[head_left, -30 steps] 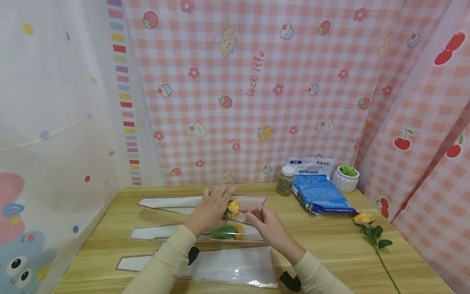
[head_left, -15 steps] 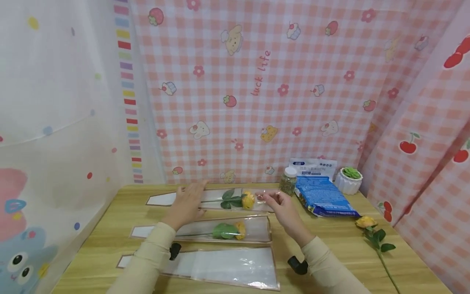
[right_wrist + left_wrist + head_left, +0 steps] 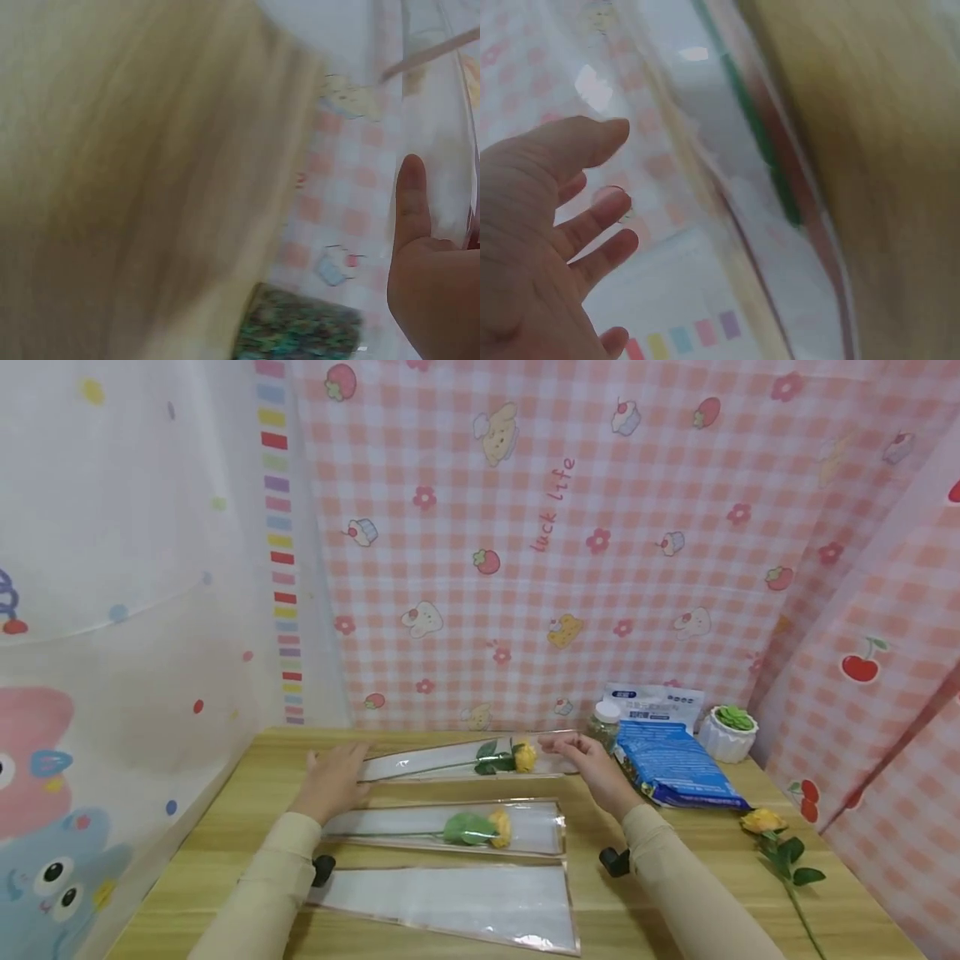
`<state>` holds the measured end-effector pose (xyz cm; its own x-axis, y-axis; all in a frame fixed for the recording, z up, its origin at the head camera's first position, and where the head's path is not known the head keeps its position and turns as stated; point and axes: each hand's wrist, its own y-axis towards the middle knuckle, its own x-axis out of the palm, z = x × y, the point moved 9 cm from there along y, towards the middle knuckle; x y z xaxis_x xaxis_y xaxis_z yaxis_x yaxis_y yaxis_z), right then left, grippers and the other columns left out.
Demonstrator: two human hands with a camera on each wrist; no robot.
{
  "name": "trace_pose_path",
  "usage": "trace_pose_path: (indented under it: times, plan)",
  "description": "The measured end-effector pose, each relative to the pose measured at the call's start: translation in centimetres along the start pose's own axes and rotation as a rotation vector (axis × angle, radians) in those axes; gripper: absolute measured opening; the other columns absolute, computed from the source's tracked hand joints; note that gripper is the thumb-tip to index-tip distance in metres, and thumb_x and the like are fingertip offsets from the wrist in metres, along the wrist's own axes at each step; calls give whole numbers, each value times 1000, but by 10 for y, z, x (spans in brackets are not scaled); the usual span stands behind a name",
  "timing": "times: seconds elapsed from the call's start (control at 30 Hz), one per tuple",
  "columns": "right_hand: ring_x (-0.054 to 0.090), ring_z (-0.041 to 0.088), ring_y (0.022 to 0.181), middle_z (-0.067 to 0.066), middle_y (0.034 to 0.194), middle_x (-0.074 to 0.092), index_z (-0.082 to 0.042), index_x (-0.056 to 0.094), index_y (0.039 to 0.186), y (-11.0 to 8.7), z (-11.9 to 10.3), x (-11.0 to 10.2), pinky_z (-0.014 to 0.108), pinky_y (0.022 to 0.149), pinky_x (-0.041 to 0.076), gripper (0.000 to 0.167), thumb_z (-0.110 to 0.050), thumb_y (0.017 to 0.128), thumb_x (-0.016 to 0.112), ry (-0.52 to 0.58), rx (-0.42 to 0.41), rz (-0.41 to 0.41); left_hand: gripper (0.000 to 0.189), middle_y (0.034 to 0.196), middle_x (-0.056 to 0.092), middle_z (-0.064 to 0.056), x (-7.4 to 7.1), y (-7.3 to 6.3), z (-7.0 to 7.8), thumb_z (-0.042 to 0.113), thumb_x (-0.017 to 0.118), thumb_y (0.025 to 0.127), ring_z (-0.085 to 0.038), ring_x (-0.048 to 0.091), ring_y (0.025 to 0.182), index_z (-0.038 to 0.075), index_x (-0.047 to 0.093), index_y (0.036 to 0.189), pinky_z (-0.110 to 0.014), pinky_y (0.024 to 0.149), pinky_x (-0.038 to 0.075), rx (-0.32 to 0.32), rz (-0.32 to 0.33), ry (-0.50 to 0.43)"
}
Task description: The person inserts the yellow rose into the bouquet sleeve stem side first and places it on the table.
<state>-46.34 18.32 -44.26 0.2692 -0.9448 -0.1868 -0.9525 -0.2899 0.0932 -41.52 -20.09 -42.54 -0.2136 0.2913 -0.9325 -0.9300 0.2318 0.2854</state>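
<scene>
At the back of the table, a long tapered clear-and-white flower sleeve (image 3: 442,762) with a thin dark-pink border holds a yellow rose (image 3: 525,757). My right hand (image 3: 592,768) pinches the sleeve's wide end; in the right wrist view the thumb (image 3: 412,199) lies on the clear film. My left hand (image 3: 330,782) is by the narrow end, and in the left wrist view its spread fingers (image 3: 600,255) are apart from the sleeve, whose green stem (image 3: 761,131) shows through. A second sleeve (image 3: 536,818) in the middle contains another yellow rose (image 3: 500,828).
Nearest the front lies a third sleeve (image 3: 450,902) with no flower in it. A loose yellow rose (image 3: 763,821) is on the right. Behind it are a blue packet (image 3: 678,764), a white-lidded jar (image 3: 604,722), a white pouch (image 3: 660,706) and a potted succulent (image 3: 729,735).
My left hand has slid off the rose leftward to the narrow end. The right hand has moved right and back with the wide end. The rose now shows fully inside the sleeve.
</scene>
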Motion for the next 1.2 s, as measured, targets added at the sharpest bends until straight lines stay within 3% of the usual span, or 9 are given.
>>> trace_pose_path:
  times: [0.17,0.33,0.43,0.6,0.67,0.83,1.03,1.2]
  plan:
    - [49,36,133,18,135,62,3,63,122,13,17,-5,55,115,30,37,-29,105,55,-60,76,58,54,135,61,-21,4,1,-7,15,76,87,-44,56,123,4,58,137,-82,100,22,-45,-29,4]
    - [60,28,107,15,114,68,4,64,108,23,16,-11,44,100,45,26,-21,101,61,-193,51,150,46,132,62,-18,9,1,-6,21,74,89,-41,56,121,8,63,132,-76,97,27,-62,-85,14]
    - [59,22,98,12,106,65,6,61,110,26,21,-17,38,92,47,24,-16,100,61,-180,73,199,45,134,61,-18,13,-1,-2,23,74,90,-41,54,123,9,63,132,-74,96,27,-63,-129,14]
    - [57,30,103,22,113,58,13,54,119,22,33,-26,38,90,49,32,-14,101,59,-212,138,258,45,137,57,-20,19,-9,8,29,72,93,-42,52,127,8,62,132,-78,99,23,-51,-229,-7]
    - [55,38,111,30,121,56,16,50,125,17,33,-29,43,96,48,40,-15,101,58,-271,156,269,47,138,56,-19,20,-12,9,31,71,94,-43,51,128,8,61,133,-79,99,22,-50,-256,-17]
    - [47,47,130,34,140,48,13,42,140,-5,22,-35,55,109,39,54,-23,103,57,-395,161,236,48,139,55,-21,20,-17,11,32,71,95,-45,49,129,7,60,135,-80,100,19,-59,-276,-42]
    - [52,45,124,29,138,52,8,48,139,-38,-3,-45,54,98,47,46,-21,105,54,-571,117,158,49,139,57,-19,10,-22,26,32,70,95,-44,52,126,9,59,137,-79,98,24,-10,-259,-53]
    - [57,44,117,27,126,60,7,57,128,-68,-17,-74,54,91,50,36,-21,105,55,-708,123,125,49,137,61,-13,2,-30,58,29,70,96,-37,56,126,10,58,140,-74,101,31,81,-287,-107]
